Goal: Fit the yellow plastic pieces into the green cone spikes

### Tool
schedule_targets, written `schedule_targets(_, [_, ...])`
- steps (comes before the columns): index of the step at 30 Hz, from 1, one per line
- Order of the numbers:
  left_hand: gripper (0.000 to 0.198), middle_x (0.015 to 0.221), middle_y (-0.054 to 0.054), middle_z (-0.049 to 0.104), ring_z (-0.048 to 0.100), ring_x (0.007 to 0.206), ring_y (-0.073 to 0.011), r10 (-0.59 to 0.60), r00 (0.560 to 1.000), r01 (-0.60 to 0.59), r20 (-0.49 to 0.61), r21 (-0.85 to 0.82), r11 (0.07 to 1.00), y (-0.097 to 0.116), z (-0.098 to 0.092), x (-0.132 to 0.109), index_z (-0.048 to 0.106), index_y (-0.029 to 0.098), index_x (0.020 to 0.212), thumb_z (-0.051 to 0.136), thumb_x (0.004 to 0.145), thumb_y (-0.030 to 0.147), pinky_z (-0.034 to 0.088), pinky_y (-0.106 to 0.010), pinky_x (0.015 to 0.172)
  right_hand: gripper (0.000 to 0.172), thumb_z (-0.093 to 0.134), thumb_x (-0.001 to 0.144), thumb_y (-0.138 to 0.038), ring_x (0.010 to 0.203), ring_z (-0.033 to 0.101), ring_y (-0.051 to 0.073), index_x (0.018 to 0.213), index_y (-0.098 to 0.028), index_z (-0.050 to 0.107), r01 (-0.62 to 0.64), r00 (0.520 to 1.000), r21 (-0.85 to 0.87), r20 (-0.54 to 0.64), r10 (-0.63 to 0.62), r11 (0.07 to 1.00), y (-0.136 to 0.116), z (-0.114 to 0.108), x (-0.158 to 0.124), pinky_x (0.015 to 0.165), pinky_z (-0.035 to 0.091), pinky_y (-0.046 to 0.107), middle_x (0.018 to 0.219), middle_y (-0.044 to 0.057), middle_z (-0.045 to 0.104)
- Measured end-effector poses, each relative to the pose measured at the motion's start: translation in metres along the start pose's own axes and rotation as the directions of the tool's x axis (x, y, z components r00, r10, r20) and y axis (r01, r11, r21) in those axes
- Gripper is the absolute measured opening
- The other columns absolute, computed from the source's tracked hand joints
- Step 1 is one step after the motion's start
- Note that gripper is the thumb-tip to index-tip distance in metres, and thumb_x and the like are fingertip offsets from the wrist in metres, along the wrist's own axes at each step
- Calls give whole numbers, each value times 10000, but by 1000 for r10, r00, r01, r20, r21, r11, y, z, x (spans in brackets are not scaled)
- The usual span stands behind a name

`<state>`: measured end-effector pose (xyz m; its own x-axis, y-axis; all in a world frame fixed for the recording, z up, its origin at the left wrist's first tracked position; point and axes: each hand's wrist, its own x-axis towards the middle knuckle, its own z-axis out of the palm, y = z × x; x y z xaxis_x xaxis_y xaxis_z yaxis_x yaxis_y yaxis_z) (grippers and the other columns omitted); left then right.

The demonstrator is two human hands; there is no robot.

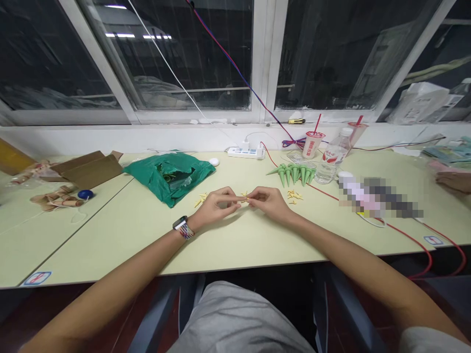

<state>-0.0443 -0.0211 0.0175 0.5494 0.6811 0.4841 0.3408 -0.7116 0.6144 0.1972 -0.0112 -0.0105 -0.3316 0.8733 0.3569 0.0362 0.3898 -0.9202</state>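
My left hand and my right hand meet over the table, fingertips almost touching. Between them is a small yellow piece, mostly covered by the fingers. Right thumb and index finger pinch it, while the left fingers grip its other side. To the left of my left hand lies a small pile of yellow pieces, partly hidden by that hand. More yellow pieces lie just right of my right hand. Behind them, several green cone-shaped pieces stand or lean in a row.
A torn green plastic bag lies back left, near a cardboard box and a wooden toy with a blue ball. Back right stand a water bottle and lidded cups with straws. A power strip and red cable lie behind.
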Motion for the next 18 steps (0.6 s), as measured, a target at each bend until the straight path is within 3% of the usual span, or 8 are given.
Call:
schedule_targets(4, [291,916,-37,639,643,795,-154,-13,1000,14,-25,30,999,-1,-1,1,787,290,1251,700,982,357,537,-294,745,313,850,805,-474,750,734,205,894,-182,778,-11,1000,46,11,11,999,-3,0,-1,735,624,357,796,52,757])
schedule_targets(10, [178,933,-54,660,657,809,-162,-22,999,21,24,37,999,-3,1,0,833,242,1046,689,978,321,533,-285,722,335,854,795,-491,765,733,210,907,-187,774,-8,1000,38,-22,8,999,-6,-1,0,741,620,364,805,50,758])
schedule_targets(18, [274,894,-34,635,640,777,-152,-1,1000,2,-14,46,999,-1,-1,1,789,272,1232,662,993,313,528,-290,737,329,841,812,-491,734,722,201,897,-182,766,-6,1000,32,5,5,999,-4,-1,0,702,615,351,783,51,751])
